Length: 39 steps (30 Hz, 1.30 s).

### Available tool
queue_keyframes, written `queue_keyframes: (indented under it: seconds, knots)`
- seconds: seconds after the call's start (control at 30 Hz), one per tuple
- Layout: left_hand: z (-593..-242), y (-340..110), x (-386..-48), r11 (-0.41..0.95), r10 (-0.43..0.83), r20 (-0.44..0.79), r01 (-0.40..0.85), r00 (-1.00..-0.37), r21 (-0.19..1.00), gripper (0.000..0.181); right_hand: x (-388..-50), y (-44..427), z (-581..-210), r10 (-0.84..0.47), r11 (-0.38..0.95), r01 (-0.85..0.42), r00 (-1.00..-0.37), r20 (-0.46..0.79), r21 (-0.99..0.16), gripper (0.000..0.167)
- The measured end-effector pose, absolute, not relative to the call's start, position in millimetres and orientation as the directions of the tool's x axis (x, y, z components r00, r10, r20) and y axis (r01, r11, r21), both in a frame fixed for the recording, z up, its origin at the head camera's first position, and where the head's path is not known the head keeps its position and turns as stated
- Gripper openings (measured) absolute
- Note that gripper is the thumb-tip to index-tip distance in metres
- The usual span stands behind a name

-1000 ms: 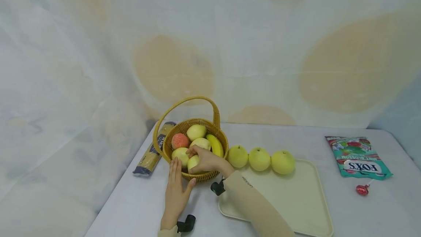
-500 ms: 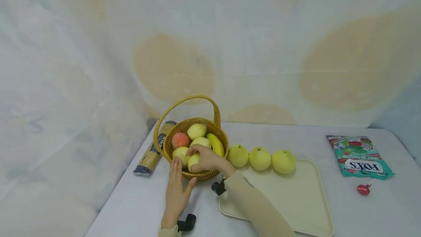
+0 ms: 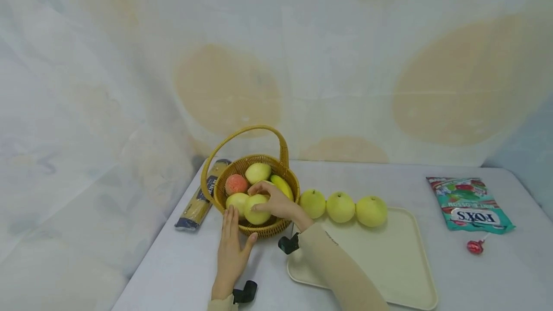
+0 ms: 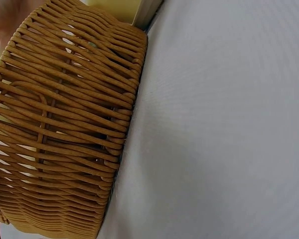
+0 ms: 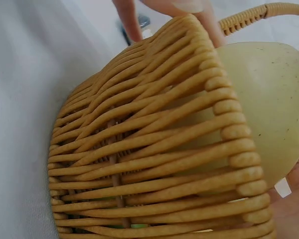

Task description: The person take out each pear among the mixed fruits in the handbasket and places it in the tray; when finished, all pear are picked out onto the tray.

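Observation:
A wicker basket [image 3: 270, 229] with an arched handle holds pale yellow-green pears, a peach-like red fruit [image 3: 236, 185] and a banana [image 3: 282, 187]. My right hand [image 3: 278, 201] grips one round pear [image 3: 258, 209] at the basket's front, thumb and fingers bent round it. In the right wrist view that speckled pear [image 5: 264, 99] stands partly above the rim, with part of the right hand [image 5: 293, 214] beneath. My left hand [image 3: 232, 253] lies against the basket's front left, fingers straight and thumb spread. The left wrist view is filled mostly by the woven wall [image 4: 65, 109].
Right of the basket, three pears [image 3: 341, 207] stand in a row along the back of a cream tray [image 3: 380, 268]. A pasta packet [image 3: 196, 210] lies left of the basket. Far right are a Fox's sweets bag [image 3: 471, 204] and a red lollipop [image 3: 475, 247].
My right hand has drawn the gripped pear slightly up and to the right, so more of it shows. The left hand has kept its place at the basket.

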<state>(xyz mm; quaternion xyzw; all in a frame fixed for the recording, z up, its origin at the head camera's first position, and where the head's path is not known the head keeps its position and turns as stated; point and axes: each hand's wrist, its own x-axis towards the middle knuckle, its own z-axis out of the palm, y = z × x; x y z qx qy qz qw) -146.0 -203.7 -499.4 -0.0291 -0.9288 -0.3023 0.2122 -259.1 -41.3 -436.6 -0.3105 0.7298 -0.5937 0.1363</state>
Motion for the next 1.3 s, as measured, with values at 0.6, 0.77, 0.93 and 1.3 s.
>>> queue_keyframes:
  seconds: [0.6, 0.77, 0.93, 1.3]
  knots:
    - [-497, -203, -146, 0.822, -0.080, 0.404, 0.169, -0.911, 0.544, 0.084, -255, -24, -429, -0.586, -0.080, -0.107, -0.799, 0.134, -0.991, 0.046]
    - [-496, -203, -145, 0.816, -0.078, 0.398, 0.171, -0.914, 0.553, 0.085, -254, -18, -429, -0.558, -0.097, -0.125, -0.815, 0.158, -0.987, 0.044]
    - [-495, -203, -145, 0.811, -0.078, 0.395, 0.171, -0.915, 0.559, 0.085, -255, -9, -426, -0.516, -0.156, -0.100, -0.840, 0.167, -0.983, 0.044]
    - [-498, -203, -146, 0.807, -0.078, 0.374, 0.162, -0.924, 0.568, 0.085, -252, 17, -416, -0.438, -0.224, -0.050, -0.887, 0.146, -0.973, 0.043]
